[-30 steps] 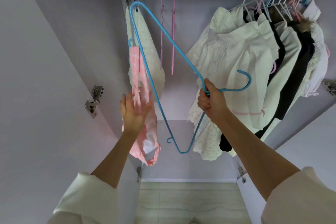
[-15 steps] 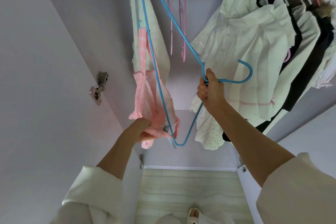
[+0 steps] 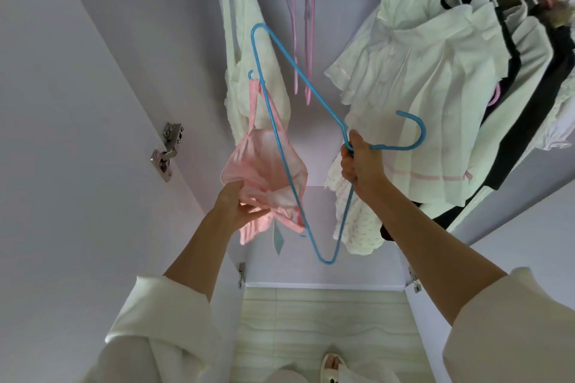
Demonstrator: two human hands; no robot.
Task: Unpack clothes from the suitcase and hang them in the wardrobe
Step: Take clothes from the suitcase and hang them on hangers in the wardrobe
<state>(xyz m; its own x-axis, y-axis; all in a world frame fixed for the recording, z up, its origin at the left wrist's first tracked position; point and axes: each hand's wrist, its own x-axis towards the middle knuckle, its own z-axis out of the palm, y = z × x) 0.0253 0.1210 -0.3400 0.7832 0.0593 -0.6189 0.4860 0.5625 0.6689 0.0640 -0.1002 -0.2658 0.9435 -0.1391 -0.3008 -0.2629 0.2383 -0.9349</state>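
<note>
Blue hanger (image 3: 281,93), pink garment (image 3: 264,165), white blouse (image 3: 429,96); lilac wardrobe wall (image 3: 149,40)

No readable text, brand, number or sign appears anywhere. A small pale tag (image 3: 278,239) hangs below the pink garment (image 3: 264,165), but any print on it is illegible.

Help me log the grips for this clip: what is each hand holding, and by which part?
The right hand grips the blue hanger at its neck, just below the hook. The left hand holds the pink garment by its lower edge.
</note>
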